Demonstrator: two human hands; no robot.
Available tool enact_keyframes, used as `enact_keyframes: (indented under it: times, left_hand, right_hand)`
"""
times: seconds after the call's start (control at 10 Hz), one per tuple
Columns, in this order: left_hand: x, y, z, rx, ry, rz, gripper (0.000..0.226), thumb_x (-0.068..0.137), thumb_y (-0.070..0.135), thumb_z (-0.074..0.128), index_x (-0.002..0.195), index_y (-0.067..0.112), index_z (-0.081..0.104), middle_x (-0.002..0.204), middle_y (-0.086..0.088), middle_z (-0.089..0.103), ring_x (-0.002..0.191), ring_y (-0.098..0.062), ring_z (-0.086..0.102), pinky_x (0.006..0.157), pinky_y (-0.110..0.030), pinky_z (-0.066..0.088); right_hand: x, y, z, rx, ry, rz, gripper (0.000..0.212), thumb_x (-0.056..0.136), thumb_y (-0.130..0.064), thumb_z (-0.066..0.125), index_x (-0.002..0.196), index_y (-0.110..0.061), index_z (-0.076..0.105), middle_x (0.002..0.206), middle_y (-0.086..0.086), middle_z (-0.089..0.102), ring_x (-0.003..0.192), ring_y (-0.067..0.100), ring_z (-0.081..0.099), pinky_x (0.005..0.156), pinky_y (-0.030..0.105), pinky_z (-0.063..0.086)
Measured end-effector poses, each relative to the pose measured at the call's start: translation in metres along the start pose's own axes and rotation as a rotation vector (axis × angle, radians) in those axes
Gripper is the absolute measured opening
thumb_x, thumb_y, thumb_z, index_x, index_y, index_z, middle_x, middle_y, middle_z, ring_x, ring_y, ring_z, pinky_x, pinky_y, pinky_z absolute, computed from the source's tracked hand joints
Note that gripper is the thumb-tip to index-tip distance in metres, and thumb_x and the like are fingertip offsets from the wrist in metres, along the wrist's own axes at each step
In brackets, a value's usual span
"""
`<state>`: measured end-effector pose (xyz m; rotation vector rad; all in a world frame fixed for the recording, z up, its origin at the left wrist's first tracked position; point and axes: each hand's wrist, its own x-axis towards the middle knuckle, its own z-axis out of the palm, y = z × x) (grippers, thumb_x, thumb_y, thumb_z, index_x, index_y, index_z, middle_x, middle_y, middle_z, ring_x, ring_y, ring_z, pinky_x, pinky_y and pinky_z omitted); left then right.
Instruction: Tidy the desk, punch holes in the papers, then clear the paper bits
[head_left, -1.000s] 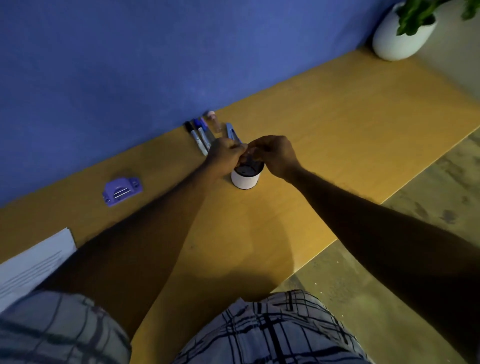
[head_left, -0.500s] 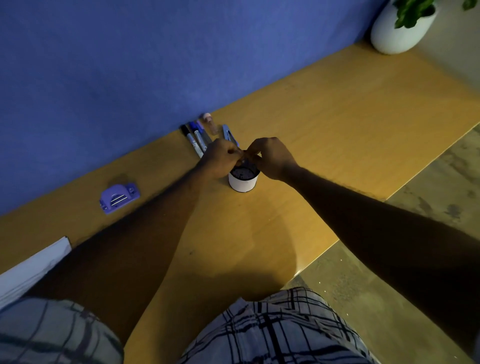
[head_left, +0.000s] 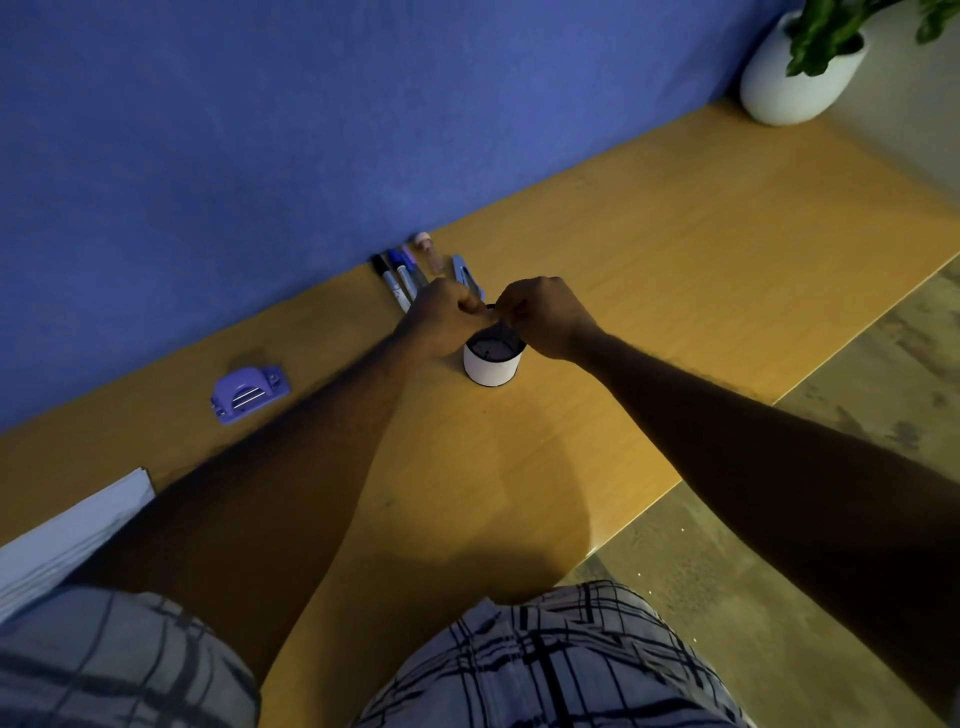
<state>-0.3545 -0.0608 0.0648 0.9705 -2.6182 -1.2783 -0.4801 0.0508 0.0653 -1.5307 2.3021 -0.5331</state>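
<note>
A small white cup (head_left: 491, 370) with a dark inside stands on the wooden desk (head_left: 649, 270). My left hand (head_left: 441, 318) and my right hand (head_left: 548, 317) meet fingertip to fingertip just above its rim. Both have curled fingers and pinch a small dark item between them; what it is cannot be made out. A thin dark line runs from the fingertips down into the cup. A purple hole punch (head_left: 248, 393) lies to the left near the wall. A stack of white papers (head_left: 67, 530) sits at the desk's near left.
Several markers (head_left: 397, 275), a pinkish tube (head_left: 430, 252) and a blue clip-like tool (head_left: 464, 274) lie by the blue wall behind my hands. A white plant pot (head_left: 795, 78) stands at the far right. The desk's front edge runs diagonally at right, with floor beyond it.
My right hand has lifted off the cup's rim and met my left hand above the cup. The cup has stayed in place.
</note>
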Motion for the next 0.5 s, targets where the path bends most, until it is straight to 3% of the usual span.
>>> enact_keyframes:
  times: [0.1, 0.2, 0.3, 0.4, 0.5]
  left_hand:
    - [-0.006, 0.004, -0.003, -0.009, -0.044, 0.008, 0.032, 0.090, 0.035, 0.064, 0.105, 0.009, 0.074, 0.098, -0.007, 0.073, 0.091, -0.012, 0.063, 0.068, -0.023, 0.047]
    - [-0.012, 0.004, -0.006, -0.036, -0.056, -0.014, 0.037, 0.093, 0.035, 0.057, 0.103, 0.002, 0.070, 0.101, -0.019, 0.069, 0.098, -0.024, 0.065, 0.078, -0.038, 0.051]
    - [-0.022, 0.005, -0.011, -0.134, -0.071, -0.043, 0.059, 0.086, 0.055, 0.052, 0.100, 0.000, 0.066, 0.098, -0.022, 0.067, 0.098, -0.027, 0.065, 0.082, -0.045, 0.051]
    - [-0.036, 0.004, -0.020, -0.168, -0.074, -0.096, 0.054, 0.088, 0.059, 0.049, 0.103, 0.010, 0.068, 0.102, -0.013, 0.067, 0.100, -0.023, 0.063, 0.087, -0.041, 0.050]
    - [-0.052, -0.006, -0.027, -0.143, -0.001, -0.133, 0.047, 0.092, 0.055, 0.049, 0.108, 0.015, 0.068, 0.104, -0.007, 0.067, 0.095, -0.017, 0.061, 0.081, -0.035, 0.051]
  right_hand:
    - [-0.003, 0.000, -0.006, 0.037, -0.046, -0.013, 0.031, 0.087, 0.004, 0.054, 0.111, -0.008, 0.070, 0.111, 0.011, 0.070, 0.100, 0.025, 0.063, 0.075, 0.031, 0.050]
    - [-0.008, -0.001, -0.012, 0.053, -0.070, -0.039, 0.034, 0.087, 0.006, 0.053, 0.114, -0.007, 0.069, 0.115, 0.011, 0.068, 0.103, 0.024, 0.062, 0.077, 0.032, 0.051]
    - [-0.011, -0.001, -0.013, 0.067, -0.066, -0.025, 0.034, 0.088, 0.002, 0.055, 0.118, -0.007, 0.067, 0.119, 0.009, 0.067, 0.105, 0.024, 0.063, 0.079, 0.032, 0.052]
    - [-0.013, -0.005, -0.012, 0.093, -0.082, 0.006, 0.033, 0.088, -0.004, 0.059, 0.121, -0.010, 0.065, 0.120, 0.007, 0.067, 0.106, 0.023, 0.063, 0.080, 0.031, 0.054]
    - [-0.012, -0.017, -0.006, 0.100, -0.090, 0.005, 0.036, 0.086, -0.014, 0.065, 0.122, -0.014, 0.063, 0.123, 0.006, 0.065, 0.107, 0.023, 0.062, 0.081, 0.030, 0.053]
